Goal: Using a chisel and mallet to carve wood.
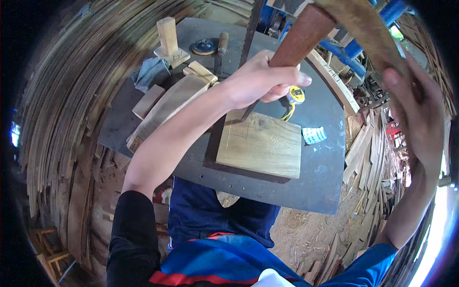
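My left hand (267, 79) is closed around a thick reddish-brown wooden handle (303, 36). Below the fist a narrow dark blade, like a chisel's, comes down onto the far left part of a pale wooden board (260, 146). Thin lines mark the board, which lies flat on the dark table. My right hand (420, 115), raised at the right and smeared by motion, wraps round a curved brown wooden piece (370, 28). The top of that piece leaves the picture, so its kind is hidden. A yellow tape measure (296, 94) sits just beyond the board.
On the dark table (315, 191) are a blue-and-white patterned piece (314, 135), wood blocks (149, 101), a grey cloth (150, 74), a round black disc (204, 47), a wooden-handled tool (223, 44) and a toothed blade (251, 33). Blue machinery (354, 50) stands behind; stacked planks (62, 95) line the left.
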A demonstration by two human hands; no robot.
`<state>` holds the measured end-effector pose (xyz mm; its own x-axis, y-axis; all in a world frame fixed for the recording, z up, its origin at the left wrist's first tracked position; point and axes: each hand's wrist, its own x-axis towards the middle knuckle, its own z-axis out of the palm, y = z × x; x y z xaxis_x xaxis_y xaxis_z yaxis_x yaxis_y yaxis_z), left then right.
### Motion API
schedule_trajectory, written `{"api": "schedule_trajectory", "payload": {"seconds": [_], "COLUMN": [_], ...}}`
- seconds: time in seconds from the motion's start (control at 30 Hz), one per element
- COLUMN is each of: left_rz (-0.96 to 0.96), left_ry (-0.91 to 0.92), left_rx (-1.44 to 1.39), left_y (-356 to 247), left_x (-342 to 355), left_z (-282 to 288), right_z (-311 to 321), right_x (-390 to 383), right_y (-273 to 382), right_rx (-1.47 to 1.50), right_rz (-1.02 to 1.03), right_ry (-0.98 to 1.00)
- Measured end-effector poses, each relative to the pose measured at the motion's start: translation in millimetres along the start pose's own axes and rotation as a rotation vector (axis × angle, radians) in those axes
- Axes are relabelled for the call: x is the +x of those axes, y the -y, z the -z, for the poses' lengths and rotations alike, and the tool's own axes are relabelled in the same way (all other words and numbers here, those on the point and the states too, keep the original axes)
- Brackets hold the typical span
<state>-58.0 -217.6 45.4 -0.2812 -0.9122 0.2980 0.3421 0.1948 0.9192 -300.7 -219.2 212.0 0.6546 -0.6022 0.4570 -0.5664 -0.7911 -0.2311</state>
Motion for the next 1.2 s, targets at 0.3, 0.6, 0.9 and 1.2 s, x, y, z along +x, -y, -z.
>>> {"api": "schedule_trajectory", "payload": {"seconds": [0.3, 0.6, 0.9, 1.2], "left_rz": [-0.001, -0.010, -0.070, -0.010], "left_ry": [0.016, 0.015, 0.039, 0.054], "left_rx": [-0.072, -0.111, -0.224, -0.204], "left_y": [-12.0, -10.5, -25.2, -8.5], "left_x": [-2.8, -2.0, 6.2, 12.3], "left_z": [0.1, 28.6, 53.0, 41.7], "right_z": [-16.5, -64.1, -66.2, -44.6], "right_x": [-32.2, -33.5, -31.6, -39.6], "right_y": [-19.2, -27.6, -43.9, -54.6], "right_rx": [0.114, 0.362, 0.483, 0.465], "right_rz": [-0.256, -0.199, -0.259, -0.341], "right_ry": [-0.254, -0.371, -0.502, -0.582]}}
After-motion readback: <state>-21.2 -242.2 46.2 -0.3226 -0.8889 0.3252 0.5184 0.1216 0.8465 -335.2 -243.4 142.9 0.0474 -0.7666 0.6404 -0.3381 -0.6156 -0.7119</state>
